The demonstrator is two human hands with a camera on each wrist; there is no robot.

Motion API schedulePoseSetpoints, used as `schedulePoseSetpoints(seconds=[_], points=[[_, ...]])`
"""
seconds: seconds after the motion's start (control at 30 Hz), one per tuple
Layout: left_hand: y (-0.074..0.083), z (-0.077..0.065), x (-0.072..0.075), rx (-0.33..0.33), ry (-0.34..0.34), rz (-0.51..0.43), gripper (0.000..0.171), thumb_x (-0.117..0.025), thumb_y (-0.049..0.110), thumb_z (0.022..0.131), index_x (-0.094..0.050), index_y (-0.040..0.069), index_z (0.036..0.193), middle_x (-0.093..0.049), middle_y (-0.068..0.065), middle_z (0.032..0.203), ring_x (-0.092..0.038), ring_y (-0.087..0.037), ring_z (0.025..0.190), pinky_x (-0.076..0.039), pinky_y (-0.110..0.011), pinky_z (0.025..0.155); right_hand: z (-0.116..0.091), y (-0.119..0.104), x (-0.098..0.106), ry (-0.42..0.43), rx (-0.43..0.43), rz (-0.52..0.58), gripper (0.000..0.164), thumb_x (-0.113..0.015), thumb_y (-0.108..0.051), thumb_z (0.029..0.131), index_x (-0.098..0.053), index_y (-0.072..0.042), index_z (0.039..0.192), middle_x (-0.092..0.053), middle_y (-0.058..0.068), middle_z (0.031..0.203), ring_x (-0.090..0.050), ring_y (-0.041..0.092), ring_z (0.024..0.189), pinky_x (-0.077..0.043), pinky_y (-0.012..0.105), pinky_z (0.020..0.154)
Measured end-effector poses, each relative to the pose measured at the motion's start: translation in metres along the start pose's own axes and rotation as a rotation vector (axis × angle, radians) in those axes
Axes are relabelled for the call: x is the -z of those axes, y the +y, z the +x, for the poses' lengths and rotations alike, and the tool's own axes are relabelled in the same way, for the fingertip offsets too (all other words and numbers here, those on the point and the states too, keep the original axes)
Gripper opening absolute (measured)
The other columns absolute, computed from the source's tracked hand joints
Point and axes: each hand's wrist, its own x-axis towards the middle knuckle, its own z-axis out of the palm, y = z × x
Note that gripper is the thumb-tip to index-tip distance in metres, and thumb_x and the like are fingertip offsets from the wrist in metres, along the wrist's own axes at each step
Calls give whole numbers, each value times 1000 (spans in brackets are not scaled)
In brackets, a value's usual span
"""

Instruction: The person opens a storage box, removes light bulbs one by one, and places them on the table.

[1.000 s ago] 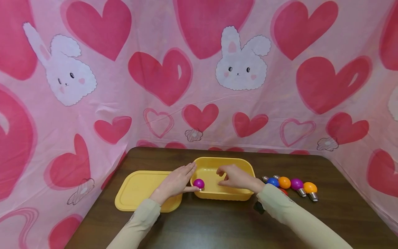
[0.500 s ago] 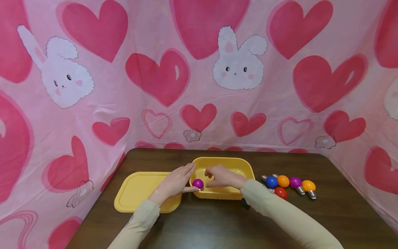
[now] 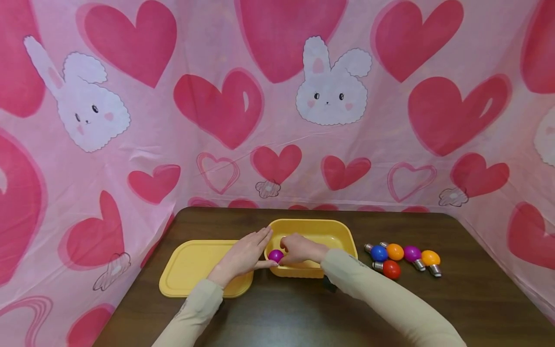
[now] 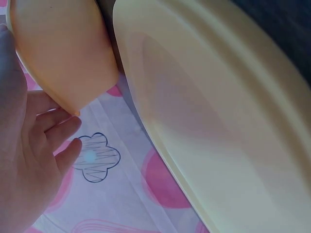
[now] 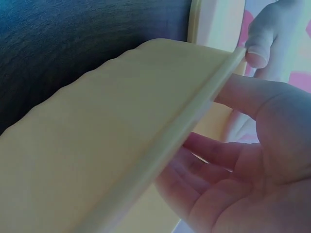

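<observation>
Inside a yellow plastic box (image 3: 299, 273), a purple light bulb (image 3: 275, 255) lies at the left end. My left hand (image 3: 244, 253) rests on the box's left edge, fingers straight and thumb stretched along the near corner. My right hand (image 3: 301, 248) reaches into the box from the right, its bent fingertips right beside the bulb. In the right wrist view, thumb and fingers of the right hand (image 5: 233, 179) are apart below the rim, with no bulb visible there. A yellow lid (image 3: 195, 265) lies flat under the left wrist.
To the right of the box lie several bulbs: a blue bulb (image 3: 379, 253), a red bulb (image 3: 392, 270), an orange bulb (image 3: 395, 252), a second purple bulb (image 3: 412, 254) and another orange bulb (image 3: 431, 258). A heart-and-rabbit cloth (image 3: 331, 101) hangs behind the dark wooden table (image 3: 269, 318).
My right hand has moved left inside the box, up to the purple bulb. The red bulb has come into full view from behind the right sleeve. My left hand has stayed put.
</observation>
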Motion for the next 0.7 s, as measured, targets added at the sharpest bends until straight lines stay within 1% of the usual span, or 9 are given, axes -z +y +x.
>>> schedulePoseSetpoints(seconds=[0.13, 0.33, 0.47, 0.57, 0.7], points=[[0, -1, -1, -4, 8, 6, 87, -55, 65, 90, -39, 5, 151, -40, -12, 158, -43, -27, 145, -39, -42, 118, 3, -2, 1, -15, 11, -14, 38, -79, -26, 82, -66, -2, 109, -70, 9, 97, -58, 17, 79, -59, 33, 83], [0, -1, -1, -12, 21, 22, 87, -56, 64, 90, -39, 5, 151, -40, -12, 158, -44, -27, 144, -40, -41, 118, 7, -4, -1, -16, 60, -33, 34, -78, -26, 83, -66, -2, 103, -66, 4, 85, -52, 12, 70, -54, 24, 70], [0, -1, -1, -21, 35, 34, 87, -57, 64, 90, -41, 3, 150, -42, -13, 157, -45, -28, 143, -41, -41, 117, 9, -5, -3, -16, 61, -29, 35, -79, -25, 82, -65, -1, 104, -66, 5, 86, -53, 12, 70, -55, 25, 71], [0, 0, -2, -17, 31, 31, 87, -57, 64, 90, -40, 4, 150, -41, -13, 157, -45, -27, 143, -41, -41, 117, 11, -5, -4, -21, 47, -34, 35, -79, -25, 83, -64, -3, 106, -66, 4, 88, -55, 12, 72, -57, 25, 75], [-1, -1, -2, -16, 29, 29, 87, -54, 66, 90, -39, 4, 151, -41, -12, 158, -44, -27, 144, -40, -41, 117, 13, -6, -7, -26, 54, -46, 32, -78, -25, 84, -65, -5, 106, -66, 3, 87, -54, 11, 72, -57, 24, 75]])
